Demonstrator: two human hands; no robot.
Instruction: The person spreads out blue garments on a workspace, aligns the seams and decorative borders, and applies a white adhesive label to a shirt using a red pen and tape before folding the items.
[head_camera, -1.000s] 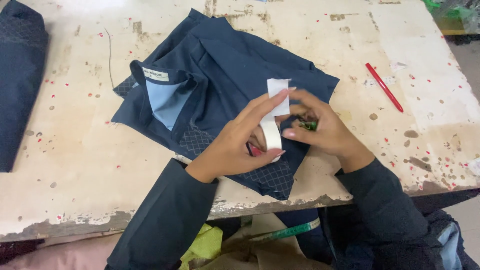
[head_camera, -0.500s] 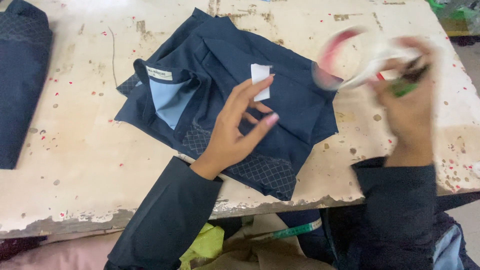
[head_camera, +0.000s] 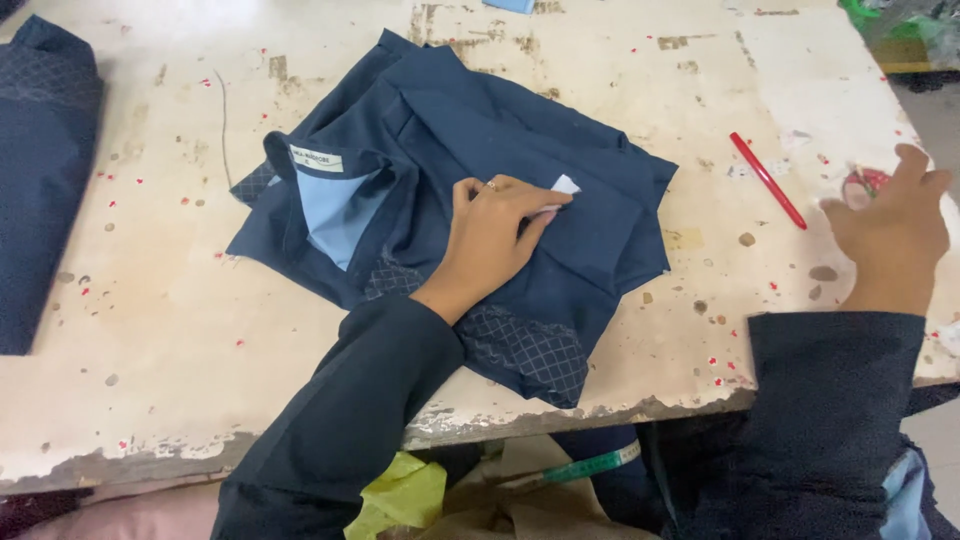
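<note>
My left hand (head_camera: 495, 225) lies flat on the folded navy garment (head_camera: 450, 190) in the middle of the worktop (head_camera: 150, 330), fingers together and pressed down on a small white tag (head_camera: 562, 188), whose corner shows just past the fingertips. The garment's collar is turned open at its left, showing pale blue lining and a white label (head_camera: 316, 159).

My right hand (head_camera: 890, 230) is well apart, at the right edge of the worktop, fingers curled around a roll of tape (head_camera: 866, 186) with a red core; only a bit of the roll shows, so I cannot tell how firm the grip is. A red pen (head_camera: 767, 180) lies between the garment and that hand. Another navy garment (head_camera: 45, 170) sits at the far left edge.
</note>
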